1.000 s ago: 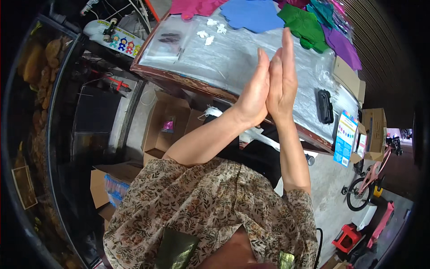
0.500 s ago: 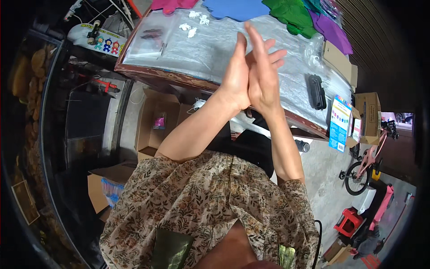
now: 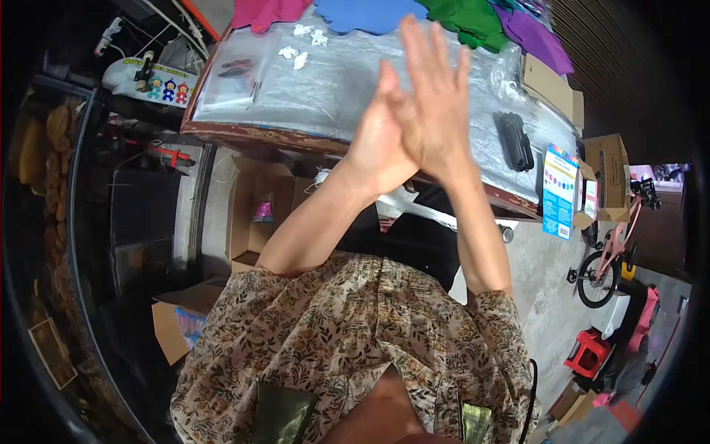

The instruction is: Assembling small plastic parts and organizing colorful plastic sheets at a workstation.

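Note:
My left hand (image 3: pixel 379 140) and my right hand (image 3: pixel 435 103) are raised in front of me, palms pressed against each other, fingers straight and slightly crossed. Neither holds anything. Behind them stands a table (image 3: pixel 310 133) covered in clear plastic sheet. On it lie small white pieces (image 3: pixel 299 44) and a clear bag with dark items (image 3: pixel 233 74) at the left. A black case (image 3: pixel 515 140) lies on the right side. Coloured cloth pieces, pink (image 3: pixel 270 11), blue (image 3: pixel 373 11), green (image 3: pixel 470 18) and purple (image 3: pixel 534 37), lie at the far edge.
Open cardboard boxes (image 3: pixel 255 214) sit under the table, another box (image 3: pixel 177 325) at my lower left. A blue printed card (image 3: pixel 560 192) hangs off the table's right end beside more cartons (image 3: pixel 606 170). A pink child's bicycle (image 3: pixel 610 259) and red stool (image 3: pixel 588 354) stand at right.
My pressed hands have shifted against each other: the right hand slid forward and its fingers now cross over the left. The view moved closer to the table.

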Available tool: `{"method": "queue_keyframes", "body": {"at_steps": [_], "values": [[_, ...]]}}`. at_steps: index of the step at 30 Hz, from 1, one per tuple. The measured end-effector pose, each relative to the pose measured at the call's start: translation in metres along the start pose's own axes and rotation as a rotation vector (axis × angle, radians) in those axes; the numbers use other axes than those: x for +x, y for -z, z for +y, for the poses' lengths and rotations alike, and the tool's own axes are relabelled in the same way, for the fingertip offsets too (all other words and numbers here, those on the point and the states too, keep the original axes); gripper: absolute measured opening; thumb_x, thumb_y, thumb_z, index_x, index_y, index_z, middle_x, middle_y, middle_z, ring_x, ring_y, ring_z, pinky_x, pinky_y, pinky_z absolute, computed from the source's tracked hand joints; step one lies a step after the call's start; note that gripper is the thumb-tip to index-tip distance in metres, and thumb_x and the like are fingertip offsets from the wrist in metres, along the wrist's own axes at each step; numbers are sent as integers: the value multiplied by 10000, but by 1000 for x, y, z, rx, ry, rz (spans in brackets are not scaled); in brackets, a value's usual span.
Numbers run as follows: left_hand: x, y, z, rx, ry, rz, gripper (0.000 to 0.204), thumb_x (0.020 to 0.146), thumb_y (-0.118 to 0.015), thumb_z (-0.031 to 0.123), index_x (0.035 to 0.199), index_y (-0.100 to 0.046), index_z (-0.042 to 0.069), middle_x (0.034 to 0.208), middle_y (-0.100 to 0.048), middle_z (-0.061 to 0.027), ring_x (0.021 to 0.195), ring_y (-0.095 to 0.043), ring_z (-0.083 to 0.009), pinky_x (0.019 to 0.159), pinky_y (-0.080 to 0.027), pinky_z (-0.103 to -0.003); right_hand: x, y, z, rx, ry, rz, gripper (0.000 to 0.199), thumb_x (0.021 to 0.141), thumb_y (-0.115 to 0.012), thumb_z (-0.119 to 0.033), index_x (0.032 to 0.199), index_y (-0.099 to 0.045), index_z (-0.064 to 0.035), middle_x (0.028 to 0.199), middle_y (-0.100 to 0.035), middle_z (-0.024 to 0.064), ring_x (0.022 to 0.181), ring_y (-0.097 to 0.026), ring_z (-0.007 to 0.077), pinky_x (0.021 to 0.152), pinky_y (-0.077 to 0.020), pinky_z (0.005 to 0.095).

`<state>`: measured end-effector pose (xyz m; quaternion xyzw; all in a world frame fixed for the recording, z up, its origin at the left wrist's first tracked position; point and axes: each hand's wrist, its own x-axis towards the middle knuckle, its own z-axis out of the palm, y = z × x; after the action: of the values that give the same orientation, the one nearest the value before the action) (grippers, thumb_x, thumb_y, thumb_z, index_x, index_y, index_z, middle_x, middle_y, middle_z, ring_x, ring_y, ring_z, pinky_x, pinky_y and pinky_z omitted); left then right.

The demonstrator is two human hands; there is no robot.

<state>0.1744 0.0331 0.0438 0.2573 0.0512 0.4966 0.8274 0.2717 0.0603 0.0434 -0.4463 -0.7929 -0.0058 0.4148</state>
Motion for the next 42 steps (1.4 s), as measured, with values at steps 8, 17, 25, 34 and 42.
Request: {"method": "queue_keyframes", "body": {"at_steps": [8, 17, 25, 34, 42], "values": [[-3, 11, -11, 107, -94, 64, 794, 1038, -203, 658, 1626, -103, 133, 1680, -155, -102, 1539, -195, -250, 1258, -141, -461, 16, -11, 14, 40, 27, 49, 735, 1045, -329, -595, 1567, -328, -77, 1600, -364, 168, 1506, -285, 360, 1223, -114, 581], [-2, 17, -19, 309, -47, -21, 877, 1035, -168, 665, 1608, -21, 17, 1698, -12, -102, 1564, 3, -231, 1267, -63, -419, 5, -23, 30, 334, -205, 164, 676, 1079, -340, -490, 1551, -323, -7, 1595, -355, 210, 1499, -299, 365, 1215, -169, 559], [-5, 18, -12, 389, -37, 12, 874, 1039, -169, 659, 1608, 5, 19, 1695, 14, -124, 1562, 9, -224, 1264, -69, -391, 12, -25, 34, 671, -410, 69, 696, 1089, -266, -497, 1539, -322, 31, 1607, -305, 249, 1525, -235, 358, 1240, -121, 458], [-6, 42, 11, 162, -150, 170, 704, 1095, -322, 461, 1557, -209, -58, 1616, -276, -146, 1492, -271, -229, 1236, -209, -394, -16, -35, 7, 407, -135, -195, 722, 1061, -319, -511, 1567, -278, 2, 1658, -214, 193, 1547, -161, 350, 1248, -69, 494], [-27, 58, 65, 505, 136, 199, 553, 1049, -512, 193, 1469, -358, -132, 1465, -488, -214, 1314, -529, -235, 1132, -415, -389, -21, -20, 21, 423, -83, -388, 635, 1047, -430, -439, 1546, -357, -52, 1616, -325, 177, 1530, -216, 346, 1245, -90, 502]]}}
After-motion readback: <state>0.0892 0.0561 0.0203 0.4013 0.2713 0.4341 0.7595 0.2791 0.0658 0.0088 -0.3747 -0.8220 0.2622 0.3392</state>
